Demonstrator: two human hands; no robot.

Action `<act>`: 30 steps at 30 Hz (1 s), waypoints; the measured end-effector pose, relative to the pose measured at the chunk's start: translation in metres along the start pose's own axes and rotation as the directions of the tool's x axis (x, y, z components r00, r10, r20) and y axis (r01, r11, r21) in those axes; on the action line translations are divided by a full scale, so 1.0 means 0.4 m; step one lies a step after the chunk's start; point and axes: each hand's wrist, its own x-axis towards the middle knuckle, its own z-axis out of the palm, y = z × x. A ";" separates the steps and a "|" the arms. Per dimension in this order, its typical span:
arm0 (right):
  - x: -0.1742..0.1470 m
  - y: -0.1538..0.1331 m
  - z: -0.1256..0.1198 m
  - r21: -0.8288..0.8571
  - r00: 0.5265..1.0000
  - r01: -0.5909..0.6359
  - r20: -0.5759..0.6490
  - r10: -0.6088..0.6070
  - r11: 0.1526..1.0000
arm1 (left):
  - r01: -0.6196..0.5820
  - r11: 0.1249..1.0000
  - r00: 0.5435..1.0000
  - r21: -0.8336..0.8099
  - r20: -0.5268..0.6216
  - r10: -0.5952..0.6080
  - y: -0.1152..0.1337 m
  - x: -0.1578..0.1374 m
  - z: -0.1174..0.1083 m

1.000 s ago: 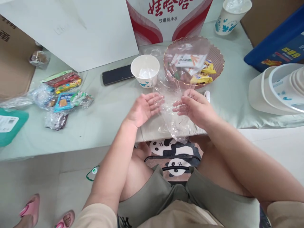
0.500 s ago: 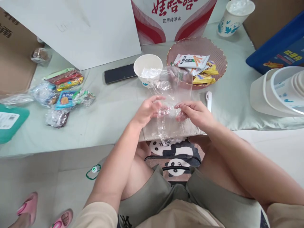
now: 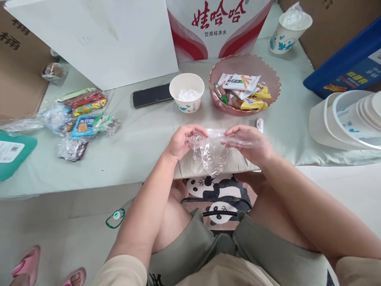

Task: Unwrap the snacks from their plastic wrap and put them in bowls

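Observation:
Between my two hands hangs a clear plastic bag (image 3: 212,153), just above the table's front edge. My left hand (image 3: 185,141) pinches its left side, with thumb and fingers curled. On the other side my right hand (image 3: 248,143) grips the bag, and a strip of the film lies across its fingers. Right behind the hands stands a paper cup (image 3: 187,93) with crumpled clear plastic inside. A pink glass bowl (image 3: 217,104) with a gold rim holds several wrapped snacks (image 3: 240,82). Partly behind my right hand lies a small white tool (image 3: 260,124).
A black phone (image 3: 151,96) lies left of the cup. Several snack packets (image 3: 86,123) are piled at left. White boxes (image 3: 98,39) stand at the back. White tubs (image 3: 323,121), a blue container (image 3: 342,69) and another cup (image 3: 287,35) are at right. Another person's pink slippers (image 3: 28,264) show below.
The plastic bag has come down and away from the cup and bowl and is now gathered between my hands. My right hand has shifted slightly right, with film now over its fingers.

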 end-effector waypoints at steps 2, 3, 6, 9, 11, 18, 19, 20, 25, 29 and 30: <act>0.001 -0.001 -0.002 -0.020 0.999 -0.028 -0.017 0.028 0.999 | -0.007 0.995 1.000 0.102 -0.019 0.009 -0.004 0.002 -0.003; 0.001 0.000 -0.001 -0.041 0.999 -0.037 -0.039 0.035 0.998 | -0.022 0.986 0.999 0.167 -0.032 0.028 -0.006 0.003 -0.003; 0.000 0.008 0.006 -0.106 0.989 0.002 -0.144 -0.018 0.994 | -0.072 0.954 0.996 0.292 -0.033 0.085 -0.013 0.000 0.002; -0.002 0.017 0.016 -0.055 0.985 0.022 -0.171 -0.031 0.998 | -0.076 0.971 0.996 0.227 -0.022 0.084 -0.012 -0.003 0.006; -0.002 0.021 0.021 -0.040 0.992 -0.019 -0.128 0.014 0.999 | -0.115 0.984 0.990 0.134 -0.061 0.124 -0.008 -0.003 0.005; -0.013 0.008 0.022 -0.130 0.995 0.036 -0.084 -0.047 0.991 | 0.141 0.989 0.990 0.037 0.017 -0.142 0.001 -0.013 0.016; -0.017 0.004 0.021 -0.189 0.999 0.017 -0.040 -0.025 0.982 | 0.162 0.985 0.987 0.065 -0.002 -0.162 0.000 -0.015 0.019; -0.020 0.001 0.019 -0.254 1.000 0.008 0.001 -0.008 0.967 | 0.170 0.982 0.985 0.082 -0.022 -0.168 0.000 -0.017 0.021; -0.031 -0.007 0.004 -0.269 0.986 0.162 0.008 -0.166 0.949 | 0.167 0.986 0.986 0.022 -0.011 -0.167 0.005 -0.015 0.020; -0.039 -0.014 -0.019 -0.212 0.977 0.213 0.062 -0.205 0.954 | 0.162 0.982 0.987 -0.099 0.023 -0.161 0.016 -0.004 0.017; -0.041 -0.016 -0.025 -0.258 0.970 0.234 0.122 -0.209 0.937 | 0.158 0.983 0.987 -0.091 0.022 -0.157 0.017 -0.002 0.016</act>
